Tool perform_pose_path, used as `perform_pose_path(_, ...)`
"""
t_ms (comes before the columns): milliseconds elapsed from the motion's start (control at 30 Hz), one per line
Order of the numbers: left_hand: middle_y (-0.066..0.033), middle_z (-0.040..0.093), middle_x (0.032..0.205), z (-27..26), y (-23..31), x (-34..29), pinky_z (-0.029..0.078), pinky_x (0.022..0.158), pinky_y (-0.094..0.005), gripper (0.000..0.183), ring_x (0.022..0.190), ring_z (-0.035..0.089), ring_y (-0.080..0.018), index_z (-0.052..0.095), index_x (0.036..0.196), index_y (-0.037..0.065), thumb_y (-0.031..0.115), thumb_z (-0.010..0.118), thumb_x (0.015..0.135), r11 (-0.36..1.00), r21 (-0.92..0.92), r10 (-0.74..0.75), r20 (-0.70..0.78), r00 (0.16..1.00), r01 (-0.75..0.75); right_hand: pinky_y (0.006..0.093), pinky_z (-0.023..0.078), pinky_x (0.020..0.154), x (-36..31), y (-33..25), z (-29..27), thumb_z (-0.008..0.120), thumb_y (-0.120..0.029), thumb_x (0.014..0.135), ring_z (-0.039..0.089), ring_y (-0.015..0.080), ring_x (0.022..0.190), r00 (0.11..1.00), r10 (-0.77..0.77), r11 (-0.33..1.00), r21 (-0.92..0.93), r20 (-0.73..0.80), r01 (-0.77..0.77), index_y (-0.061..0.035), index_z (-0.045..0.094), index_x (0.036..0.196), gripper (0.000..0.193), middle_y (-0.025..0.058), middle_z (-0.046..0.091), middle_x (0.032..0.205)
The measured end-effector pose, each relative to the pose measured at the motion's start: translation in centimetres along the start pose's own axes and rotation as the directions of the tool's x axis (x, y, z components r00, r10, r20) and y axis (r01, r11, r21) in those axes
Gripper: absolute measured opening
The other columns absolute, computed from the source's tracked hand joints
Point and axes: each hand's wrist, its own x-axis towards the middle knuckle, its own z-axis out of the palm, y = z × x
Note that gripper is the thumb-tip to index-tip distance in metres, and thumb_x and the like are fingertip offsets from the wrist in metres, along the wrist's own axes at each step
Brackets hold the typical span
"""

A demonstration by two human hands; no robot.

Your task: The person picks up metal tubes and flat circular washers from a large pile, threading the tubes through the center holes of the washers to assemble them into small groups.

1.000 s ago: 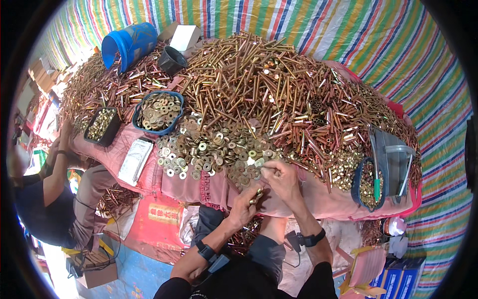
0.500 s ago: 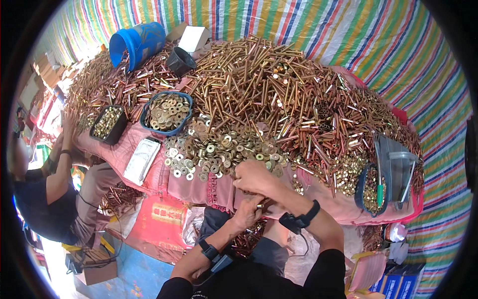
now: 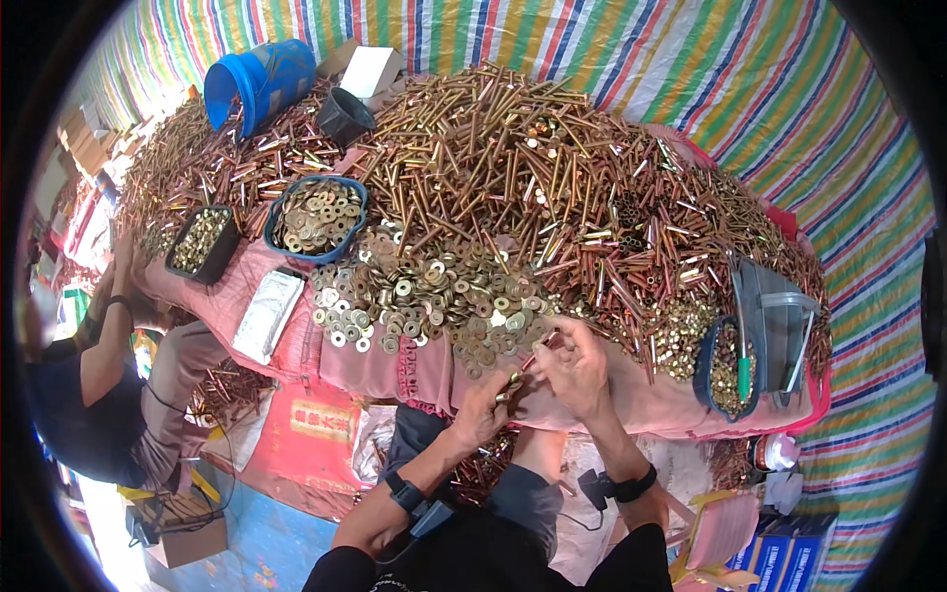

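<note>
My left hand (image 3: 481, 412) is closed at the near edge of the pink cloth (image 3: 592, 409), with small brass-coloured metal pieces (image 3: 509, 387) showing at its fingers. Just to its right, my right hand (image 3: 580, 377) pinches a slim reddish metal tube (image 3: 538, 353) over the cloth. The tube slants down toward my left fingers; whether it touches the pieces there I cannot tell. Beyond both hands spreads a pile of flat round washers (image 3: 424, 296). Behind the washers rises a big heap of gold and reddish metal tubes and rods (image 3: 513, 168).
A blue basin of washers (image 3: 316, 219), a black tub of small nuts (image 3: 202, 245) and a white packet (image 3: 268, 316) lie leftward. Loose nuts (image 3: 686, 331), a nut-filled tub (image 3: 728, 380) and a grey scoop-like container (image 3: 774, 316) are rightward. A co-worker (image 3: 89, 395) sits at left.
My right hand has moved right, away from the washers and my left hand, and a reddish tube now shows in its fingers. My left hand has turned slightly, showing the brass-coloured pieces.
</note>
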Motion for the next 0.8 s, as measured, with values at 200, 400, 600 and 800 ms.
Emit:
perform_pose_path(200,-0.0176,0.070,0.131,-0.2,-0.2,-0.1,0.069,0.088,-0.0401,0.065,0.117,0.073,-0.0299,0.050,0.153,0.005,-0.017,0.032,0.095,1.000,-0.006,-0.013,0.044,0.999,0.014,0.0271,0.061,0.061,-0.6,0.0,0.5,0.071,-0.001,0.097,0.072,0.0158,0.077,0.993,-0.079,0.996,0.039,-0.084,0.082,0.0049,0.050,0.145,0.053,0.0151,0.068,0.110)
perform_pose_path(400,-0.0151,0.071,0.115,-0.4,2.0,0.5,0.067,0.077,-0.0361,0.055,0.095,0.077,-0.0262,0.061,0.138,0.005,-0.019,0.059,0.089,0.978,0.146,0.156,-0.046,0.987,-0.148,0.0274,0.060,0.063,-1.1,-1.6,0.6,0.075,-0.002,0.095,0.073,0.0138,0.078,0.961,-0.278,0.899,-0.353,-0.001,0.260,0.0051,0.059,0.139,0.047,0.0122,0.072,0.101)
perform_pose_path(600,-0.0136,0.071,0.110,-0.6,2.8,0.6,0.066,0.074,-0.0351,0.055,0.094,0.075,-0.0254,0.061,0.139,0.005,-0.017,0.060,0.089,0.977,0.144,0.162,-0.040,0.986,-0.155,0.0317,0.062,0.065,-1.5,-2.8,1.1,0.078,-0.006,0.093,0.076,0.0213,0.079,0.971,-0.238,0.922,-0.319,-0.023,0.218,-0.0005,0.066,0.133,0.042,0.0186,0.074,0.103)
perform_pose_path(800,-0.0187,0.069,0.120,-0.5,1.9,0.3,0.059,0.098,-0.0415,0.055,0.113,0.071,-0.0372,0.059,0.142,0.002,-0.014,0.062,0.089,0.983,0.158,0.102,-0.054,0.993,-0.092,0.0368,0.061,0.065,-1.7,-2.5,1.1,0.076,-0.008,0.095,0.075,0.0281,0.079,0.899,-0.428,0.782,-0.458,0.096,0.422,0.0000,0.066,0.131,0.037,0.0190,0.072,0.103)
